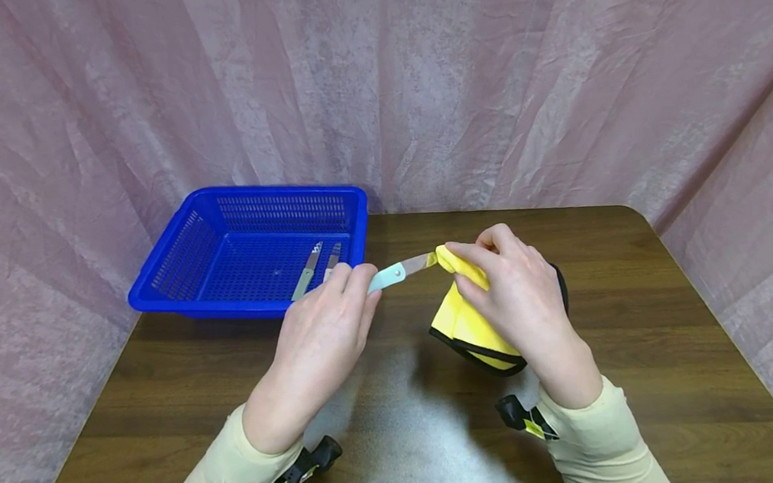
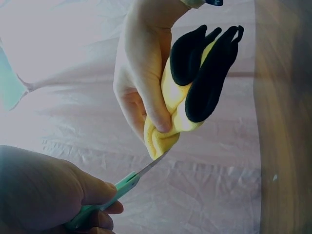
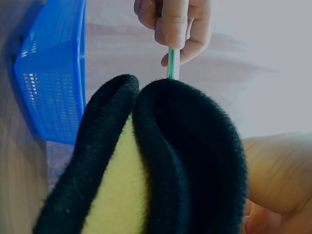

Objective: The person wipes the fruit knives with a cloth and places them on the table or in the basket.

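Note:
My left hand (image 1: pixel 319 325) grips a small knife (image 1: pixel 387 277) by its pale mint-green handle, blade pointing right. The right hand (image 1: pixel 520 291) pinches a folded yellow cloth (image 1: pixel 468 319) with black edging between thumb and fingers. At the blade's tip the cloth's folded corner meets the metal and hides the very end. In the left wrist view the blade (image 2: pixel 153 164) runs up to the yellow fold under the right thumb. Loose layers of the cloth hang below the right hand, and its black border (image 3: pixel 195 146) fills much of the right wrist view.
A blue plastic basket (image 1: pixel 254 308) with slotted walls stands at the back left of the brown wooden table (image 1: pixel 642 326). Inside lie a knife with a grey-green handle (image 1: pixel 303 282) and another knife (image 1: pixel 335 257), partly hidden by my left hand. Pink curtains (image 1: pixel 416 101) hang behind the table.

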Tool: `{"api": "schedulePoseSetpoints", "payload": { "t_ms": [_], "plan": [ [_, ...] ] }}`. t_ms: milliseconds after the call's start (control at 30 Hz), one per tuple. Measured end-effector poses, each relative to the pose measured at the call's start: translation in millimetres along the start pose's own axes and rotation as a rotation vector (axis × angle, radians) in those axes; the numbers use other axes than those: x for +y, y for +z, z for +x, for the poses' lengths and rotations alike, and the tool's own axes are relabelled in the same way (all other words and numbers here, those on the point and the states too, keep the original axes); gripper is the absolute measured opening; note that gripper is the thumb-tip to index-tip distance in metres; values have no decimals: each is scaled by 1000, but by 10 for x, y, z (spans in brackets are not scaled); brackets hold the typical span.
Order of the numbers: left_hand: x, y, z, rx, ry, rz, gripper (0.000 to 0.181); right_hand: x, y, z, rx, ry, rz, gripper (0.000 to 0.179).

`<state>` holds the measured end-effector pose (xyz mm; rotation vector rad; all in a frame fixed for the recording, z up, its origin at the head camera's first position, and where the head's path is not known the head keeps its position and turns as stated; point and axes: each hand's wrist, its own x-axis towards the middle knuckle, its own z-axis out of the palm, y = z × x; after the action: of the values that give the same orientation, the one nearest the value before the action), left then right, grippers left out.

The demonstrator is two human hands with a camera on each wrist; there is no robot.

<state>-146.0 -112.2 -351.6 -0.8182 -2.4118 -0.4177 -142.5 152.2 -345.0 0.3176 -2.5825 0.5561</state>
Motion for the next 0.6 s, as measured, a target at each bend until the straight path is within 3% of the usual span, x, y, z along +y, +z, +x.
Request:
{"api": "schedulePoseSetpoints", "payload": {
  "t_ms": [600],
  "plan": [
    [-17,-18,-2,18,-3,-9,22,56,-32,1,-17,51,3,41]
  ]
}}
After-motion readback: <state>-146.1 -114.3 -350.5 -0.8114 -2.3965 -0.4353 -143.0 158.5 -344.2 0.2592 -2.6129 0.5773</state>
